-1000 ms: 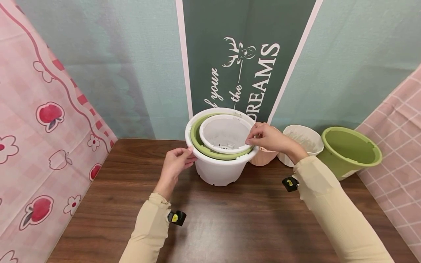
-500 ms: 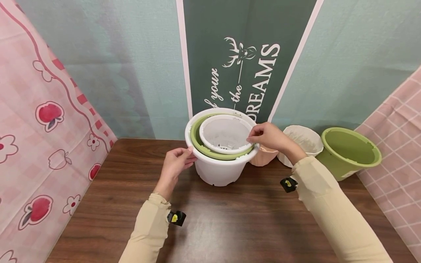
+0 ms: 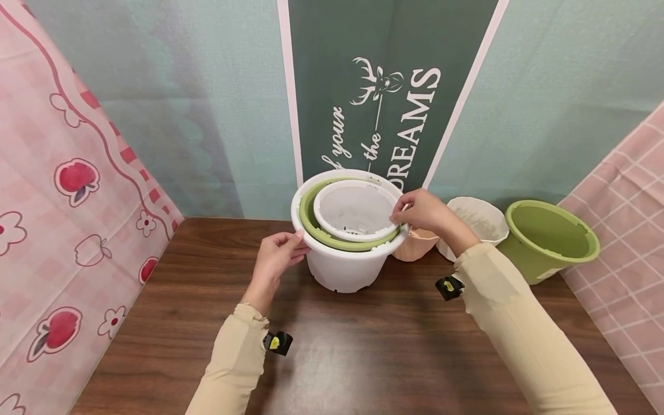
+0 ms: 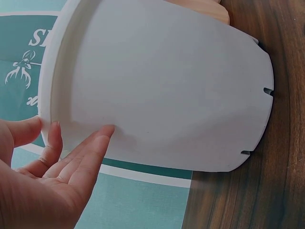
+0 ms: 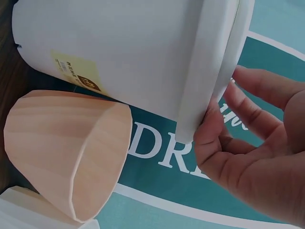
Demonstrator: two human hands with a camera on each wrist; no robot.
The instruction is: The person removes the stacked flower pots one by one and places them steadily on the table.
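Three flower pots are nested on the table: a large white pot (image 3: 342, 271) outside, a green pot (image 3: 336, 242) within it, and a smaller white pot (image 3: 354, 207) innermost. My left hand (image 3: 275, 258) pinches the large pot's rim at its left front; in the left wrist view the other fingers (image 4: 97, 143) reach along its outer wall. At the right side, my right hand (image 3: 424, 214) pinches the rim of the smaller white pot with thumb and forefinger. Its lower fingers (image 5: 209, 136) are bent beside the large pot's rim. The green pot's body is hidden inside.
Just right of the stack stands a peach pot (image 3: 415, 248), partly behind my right hand. Beyond it are a white faceted pot (image 3: 479, 218) and another green pot (image 3: 552, 230). Curtains border the brown wooden table (image 3: 342, 351) at the back and both sides.
My right wrist has shifted slightly left, its fingers staying at the smaller white pot's rim. The left hand and the nested pots look the same.
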